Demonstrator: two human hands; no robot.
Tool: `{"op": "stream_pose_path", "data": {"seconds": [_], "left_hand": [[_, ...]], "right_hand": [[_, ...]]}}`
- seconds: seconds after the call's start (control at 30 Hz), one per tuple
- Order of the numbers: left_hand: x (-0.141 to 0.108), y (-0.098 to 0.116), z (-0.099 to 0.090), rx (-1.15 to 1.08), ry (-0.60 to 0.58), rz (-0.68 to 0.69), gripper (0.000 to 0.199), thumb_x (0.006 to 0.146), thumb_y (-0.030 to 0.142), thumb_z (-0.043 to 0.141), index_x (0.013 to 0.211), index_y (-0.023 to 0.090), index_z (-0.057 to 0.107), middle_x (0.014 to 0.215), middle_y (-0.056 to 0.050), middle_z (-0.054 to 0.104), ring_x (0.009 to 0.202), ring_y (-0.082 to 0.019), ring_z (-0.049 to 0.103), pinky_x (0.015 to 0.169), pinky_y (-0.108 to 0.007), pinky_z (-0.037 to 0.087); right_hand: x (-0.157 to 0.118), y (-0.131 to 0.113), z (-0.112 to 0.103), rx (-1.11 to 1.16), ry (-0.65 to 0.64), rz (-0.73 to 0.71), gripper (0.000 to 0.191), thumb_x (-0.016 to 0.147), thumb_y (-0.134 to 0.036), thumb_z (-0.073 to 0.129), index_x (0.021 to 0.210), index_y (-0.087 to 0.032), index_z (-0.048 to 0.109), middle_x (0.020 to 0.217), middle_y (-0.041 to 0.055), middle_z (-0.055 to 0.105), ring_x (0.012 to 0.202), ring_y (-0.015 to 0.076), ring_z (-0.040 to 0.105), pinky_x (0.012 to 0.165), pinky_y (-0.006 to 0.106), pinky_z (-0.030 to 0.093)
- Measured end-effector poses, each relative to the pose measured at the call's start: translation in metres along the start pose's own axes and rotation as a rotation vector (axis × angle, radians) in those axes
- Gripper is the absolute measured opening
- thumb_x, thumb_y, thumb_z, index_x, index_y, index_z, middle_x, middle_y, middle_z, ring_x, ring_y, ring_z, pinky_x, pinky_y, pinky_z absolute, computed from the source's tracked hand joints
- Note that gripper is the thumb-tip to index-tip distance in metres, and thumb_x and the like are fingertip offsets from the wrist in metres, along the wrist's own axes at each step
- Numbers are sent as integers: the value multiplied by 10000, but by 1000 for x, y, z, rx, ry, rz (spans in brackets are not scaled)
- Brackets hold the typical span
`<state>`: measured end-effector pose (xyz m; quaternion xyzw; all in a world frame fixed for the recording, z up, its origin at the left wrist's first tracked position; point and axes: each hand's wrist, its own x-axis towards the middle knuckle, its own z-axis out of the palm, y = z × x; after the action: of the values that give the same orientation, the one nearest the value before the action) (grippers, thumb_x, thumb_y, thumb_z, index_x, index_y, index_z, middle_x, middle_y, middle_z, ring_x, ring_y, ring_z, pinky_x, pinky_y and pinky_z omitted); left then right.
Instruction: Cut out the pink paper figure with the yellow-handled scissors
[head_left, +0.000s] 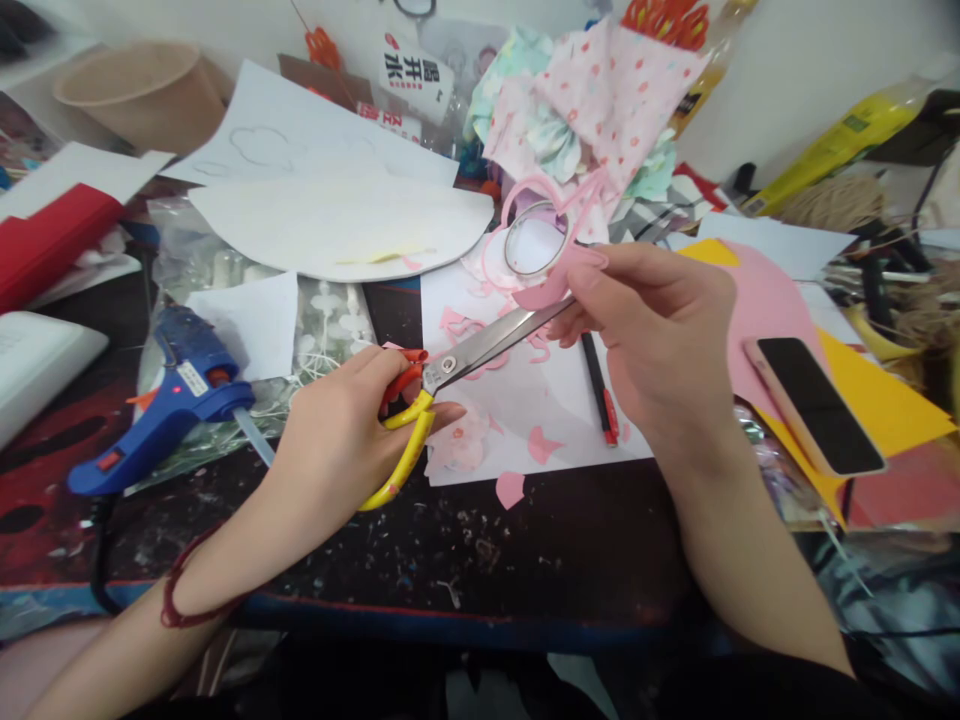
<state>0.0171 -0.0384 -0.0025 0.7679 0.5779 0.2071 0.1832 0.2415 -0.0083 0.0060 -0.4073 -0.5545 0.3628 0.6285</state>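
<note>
My left hand [337, 445] grips the yellow-handled scissors [480, 350], steel blades nearly closed and slanting up to the right. Their tips reach a curving pink cutout [551, 285], which my right hand [649, 335] pinches between thumb and fingers above the worktop.

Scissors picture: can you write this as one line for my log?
left hand: yellow-handled scissors | right hand: pink paper | nearby: blue glue gun
</note>
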Motion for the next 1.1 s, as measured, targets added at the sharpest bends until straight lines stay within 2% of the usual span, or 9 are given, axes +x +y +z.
{"op": "stream_pose_path", "data": {"seconds": [0.23, 0.4, 0.53, 0.9, 1.1], "left_hand": [[0, 0, 1, 19, 13, 3, 465, 794, 480, 677, 643, 222, 320, 573, 66, 369, 501, -94, 305, 498, -250, 254], [-1, -2, 3, 10, -23, -27, 392, 799, 532, 642, 710, 214, 431, 531, 85, 366, 467, -84, 311, 481, -224, 269], [0, -2, 4, 19, -11, -22, 404, 790, 529, 650, 707, 215, 408, 524, 87, 372, 453, -77, 307, 470, -214, 270], [-1, -5, 5, -9, 2, 26, 381, 810, 484, 652, 726, 213, 398, 548, 90, 390, 461, -68, 299, 461, -198, 269], [-1, -4, 6, -37, 11, 23, 390, 801, 483, 644, 701, 217, 377, 537, 94, 351, 457, -66, 271, 453, -200, 253]], "right_hand": [[-2, -4, -2, -61, -11, 31, 84, 842, -210, 726, 846, -281, 770, 769, -25, 730, 573, 132, 675, 538, 313, 568], [0, 1, -1, -37, 0, -23, 58, 814, -211, 751, 831, -259, 778, 720, -47, 738, 523, 119, 671, 467, 273, 539], [0, 1, -1, -5, -4, -37, 57, 799, -184, 768, 840, -217, 790, 703, -24, 740, 510, 128, 678, 454, 275, 521], [-1, 0, 0, -69, 10, -48, 99, 801, -181, 763, 826, -275, 784, 691, -45, 716, 514, 110, 651, 441, 276, 520], [-1, -2, 0, -21, -8, -44, 80, 801, -151, 755, 839, -212, 790, 704, -13, 733, 514, 116, 663, 456, 280, 524]]}}
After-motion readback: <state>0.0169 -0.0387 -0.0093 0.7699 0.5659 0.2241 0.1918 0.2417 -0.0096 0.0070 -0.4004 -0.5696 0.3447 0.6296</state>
